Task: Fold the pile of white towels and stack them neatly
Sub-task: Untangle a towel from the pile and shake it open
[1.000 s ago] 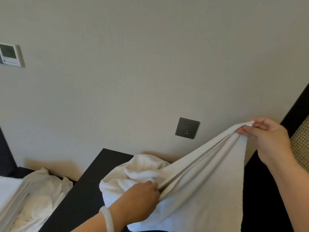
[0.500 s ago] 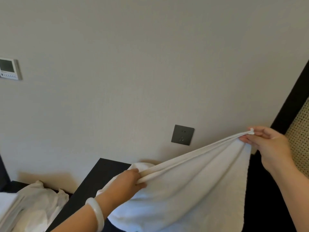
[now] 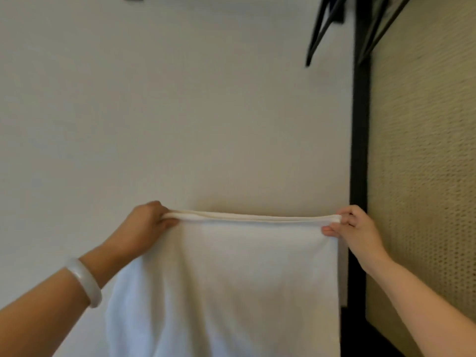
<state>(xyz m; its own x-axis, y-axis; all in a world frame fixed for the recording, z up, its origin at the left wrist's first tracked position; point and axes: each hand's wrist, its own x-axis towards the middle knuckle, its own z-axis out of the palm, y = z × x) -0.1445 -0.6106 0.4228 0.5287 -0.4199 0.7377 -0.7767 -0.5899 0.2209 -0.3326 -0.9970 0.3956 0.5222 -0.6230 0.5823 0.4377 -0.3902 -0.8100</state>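
A white towel (image 3: 231,279) hangs in the air in front of the wall, its top edge stretched level between both hands. My left hand (image 3: 146,225) grips the top left corner, with a pale bangle on that wrist. My right hand (image 3: 353,230) pinches the top right corner between thumb and fingers. The towel's lower part runs out of the bottom of the view. The pile of towels and the folded stack are out of view.
A plain cream wall (image 3: 180,112) fills the background. A black vertical frame (image 3: 360,150) stands at the right, beside a woven tan panel (image 3: 425,176). Dark blurred bars (image 3: 324,21) hang at the top right.
My left hand slid along the edge to the left corner and both hands lifted the towel off the dark table. The view tilted up; the table, socket and other towels left the frame.
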